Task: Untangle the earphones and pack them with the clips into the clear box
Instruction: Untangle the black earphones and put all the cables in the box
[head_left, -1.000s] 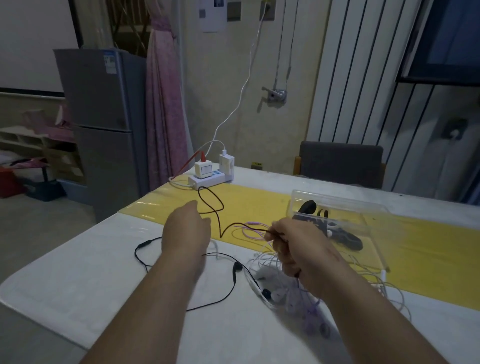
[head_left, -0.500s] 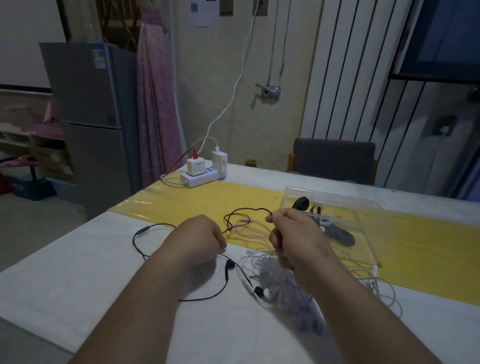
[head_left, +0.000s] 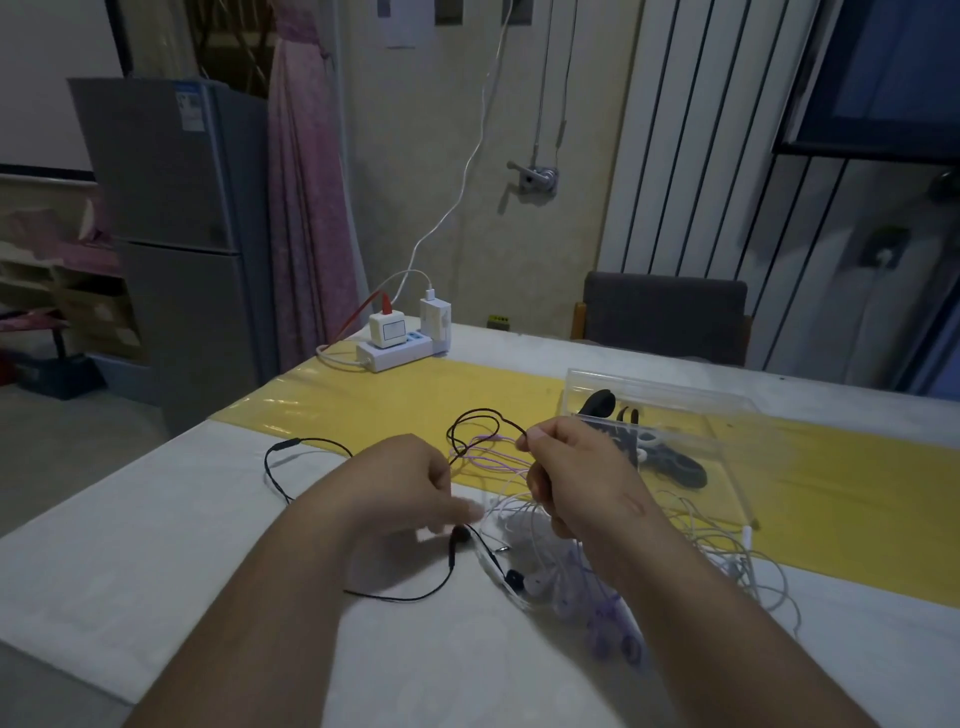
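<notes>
A black earphone cord (head_left: 289, 446) lies looped across the white table, one earbud (head_left: 457, 536) just under my left hand (head_left: 400, 486). That hand's curled, blurred fingertips are at the cord above the earbud and seem to pinch it. My right hand (head_left: 582, 480) pinches the same cord where it rises in a small loop (head_left: 478, 413). White and purple earphones (head_left: 550, 582) sit tangled beneath my right wrist. Behind my right hand stands the clear box (head_left: 670, 395), open, with black clips (head_left: 680, 467) inside.
A white power strip (head_left: 395, 353) with chargers sits at the table's far left on the yellow runner (head_left: 363, 400). Loose white cord (head_left: 763, 577) trails right of the tangle. A grey chair (head_left: 665, 317) stands behind the table, a fridge (head_left: 176, 223) to the left.
My left hand has moved right, close to my right hand, and its fingers now reach down at the earbud. The black cord's long loop has shrunk to a small one.
</notes>
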